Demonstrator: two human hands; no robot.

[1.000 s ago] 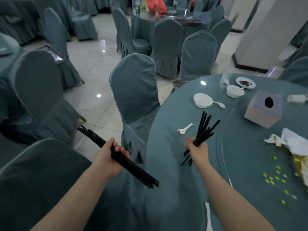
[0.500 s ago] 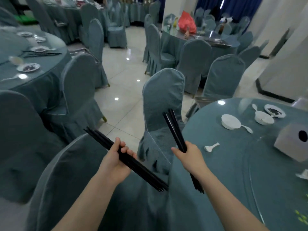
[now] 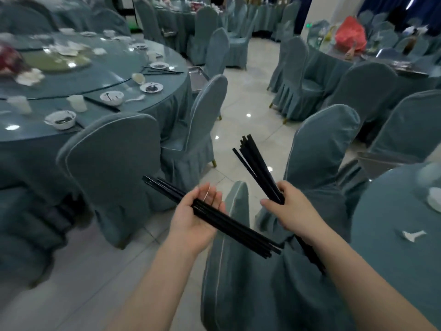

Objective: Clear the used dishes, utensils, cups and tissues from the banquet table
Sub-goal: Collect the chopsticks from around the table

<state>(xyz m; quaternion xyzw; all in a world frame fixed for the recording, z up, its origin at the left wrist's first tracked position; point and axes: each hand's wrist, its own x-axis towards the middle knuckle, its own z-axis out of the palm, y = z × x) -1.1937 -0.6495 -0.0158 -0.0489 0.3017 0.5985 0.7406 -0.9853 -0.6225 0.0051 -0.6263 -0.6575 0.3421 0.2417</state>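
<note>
The view has swung left off the bench [image 3: 393, 211], and the left hand [image 3: 195, 218] has uncurled beneath its black chopsticks [image 3: 214, 217] at lower centre, seemingly to receive the second bundle [image 3: 260, 170] clamped in the right hand [image 3: 293, 211].

The left hand [image 3: 198, 217] and the right hand [image 3: 294, 211] are side by side above a chair [image 3: 250, 283], each with a bundle of chopsticks [image 3: 214, 213] across it. A table [image 3: 401, 259] with a spoon [image 3: 412, 235] lies to the right. Another table [image 3: 152, 101], with bowls [image 3: 60, 119] and cups [image 3: 76, 103] on it, stands far left behind a chair [image 3: 112, 173].
</note>
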